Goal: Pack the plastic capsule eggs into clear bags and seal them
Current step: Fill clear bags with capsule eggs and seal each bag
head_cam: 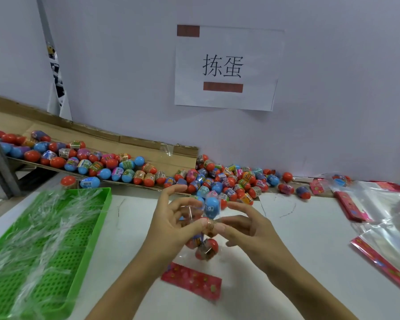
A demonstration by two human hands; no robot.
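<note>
Both hands meet above the middle of the white table. My left hand (171,218) pinches the mouth of a clear bag (202,247) with a red patterned header card (192,281) hanging at its bottom. Red and blue capsule eggs show inside the bag. My right hand (247,229) holds the bag's other side, a ringed finger across it. A blue capsule egg (211,207) sits blurred at the bag's mouth between the fingertips. A heap of loose capsule eggs (224,181) lies just behind the hands.
A cardboard chute (134,146) along the wall at left carries more eggs. A green perforated tray (44,245) covered in clear film sits at left. Empty clear bags with red headers (383,229) lie at right. A paper sign (224,68) hangs on the wall.
</note>
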